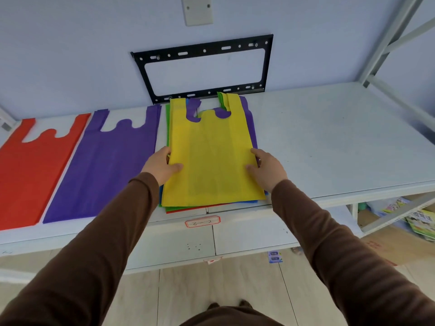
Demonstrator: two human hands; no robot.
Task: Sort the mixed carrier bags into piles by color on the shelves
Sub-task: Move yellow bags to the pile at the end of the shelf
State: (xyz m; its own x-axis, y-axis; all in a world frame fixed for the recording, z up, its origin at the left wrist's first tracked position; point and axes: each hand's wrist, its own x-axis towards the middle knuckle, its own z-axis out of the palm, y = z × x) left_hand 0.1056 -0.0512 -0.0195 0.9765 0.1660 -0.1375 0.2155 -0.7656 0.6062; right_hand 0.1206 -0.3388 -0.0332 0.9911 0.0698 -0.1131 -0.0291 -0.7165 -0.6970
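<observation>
A yellow carrier bag (210,156) lies on top of the mixed stack (186,209) in the middle of the white shelf (329,137); green, purple, blue and red edges show beneath it. My left hand (161,167) pinches the yellow bag's left edge, thumb on top. My right hand (267,169) pinches its right edge the same way. To the left, a purple bag (106,161) lies flat. A red bag (30,170) lies flat at the far left.
A black metal bracket (202,67) hangs on the wall behind the stack. The shelf frame's grey uprights (386,43) rise at the right. Lower shelves at the right hold cardboard and printed packs (419,222). A red-bordered label (202,221) sticks to the shelf's front edge.
</observation>
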